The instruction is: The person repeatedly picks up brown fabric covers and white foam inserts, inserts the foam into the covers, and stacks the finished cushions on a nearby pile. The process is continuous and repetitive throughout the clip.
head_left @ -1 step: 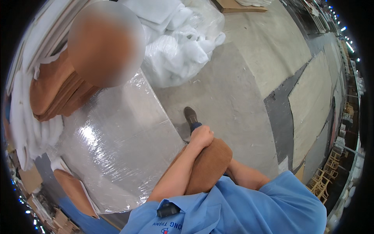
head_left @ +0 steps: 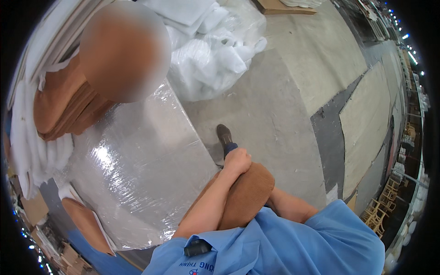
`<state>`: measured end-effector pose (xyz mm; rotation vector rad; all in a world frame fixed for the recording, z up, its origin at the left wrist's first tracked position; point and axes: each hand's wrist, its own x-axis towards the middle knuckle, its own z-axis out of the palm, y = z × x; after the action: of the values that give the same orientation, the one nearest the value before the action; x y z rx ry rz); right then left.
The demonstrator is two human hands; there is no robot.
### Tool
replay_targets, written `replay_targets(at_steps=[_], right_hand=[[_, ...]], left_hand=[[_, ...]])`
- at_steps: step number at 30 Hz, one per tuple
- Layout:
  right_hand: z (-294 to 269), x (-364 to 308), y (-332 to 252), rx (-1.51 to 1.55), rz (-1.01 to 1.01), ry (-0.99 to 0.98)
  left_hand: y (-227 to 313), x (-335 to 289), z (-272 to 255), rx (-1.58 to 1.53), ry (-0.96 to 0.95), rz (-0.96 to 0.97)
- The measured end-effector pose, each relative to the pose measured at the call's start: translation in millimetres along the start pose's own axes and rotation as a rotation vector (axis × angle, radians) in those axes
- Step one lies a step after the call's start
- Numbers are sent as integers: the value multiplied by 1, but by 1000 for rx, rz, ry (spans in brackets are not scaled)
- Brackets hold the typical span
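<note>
A brown, fabric-covered cushion pad (head_left: pixel 250 195) with a rounded end rests against the front of my body, tilted beside the table edge. My left forearm lies across it. My left hand (head_left: pixel 238 160) is closed at the pad's far edge, knuckles up, and the fingertips are hidden. My right forearm (head_left: pixel 291 206) reaches in behind the pad's right side, where the pad hides the hand. To the left, a stack of similar brown pads (head_left: pixel 68 107) lies on the plastic-wrapped table (head_left: pixel 137 165). A blurred round patch covers part of that stack.
White padding rolls (head_left: pixel 39 146) hang along the table's left side. Beyond its far end sits a clear plastic bag of white foam (head_left: pixel 211 64). Another brown piece (head_left: pixel 87 224) leans at the near left corner. Flat sheets (head_left: pixel 366 123) cover the floor at right, near wooden frames (head_left: pixel 382 206).
</note>
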<state>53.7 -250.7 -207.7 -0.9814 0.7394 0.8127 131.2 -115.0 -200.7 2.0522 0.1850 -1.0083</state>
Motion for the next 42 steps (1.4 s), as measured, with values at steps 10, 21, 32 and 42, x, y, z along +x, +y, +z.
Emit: replay_targets(at_steps=[10, 21, 32, 42], right_hand=[[31, 28, -12, 71, 184, 145], [13, 41, -4, -595, -198, 3], [40, -4, -34, -425, 4, -119], [71, 15, -31, 57, 34, -428]], left_hand=[[-20, -2, -20, 11, 87, -44], [-8, -7, -36, 27, -2, -28], [-12, -6, -25, 58, 38, -49], [-34, -128, -68, -465, 295, 182]])
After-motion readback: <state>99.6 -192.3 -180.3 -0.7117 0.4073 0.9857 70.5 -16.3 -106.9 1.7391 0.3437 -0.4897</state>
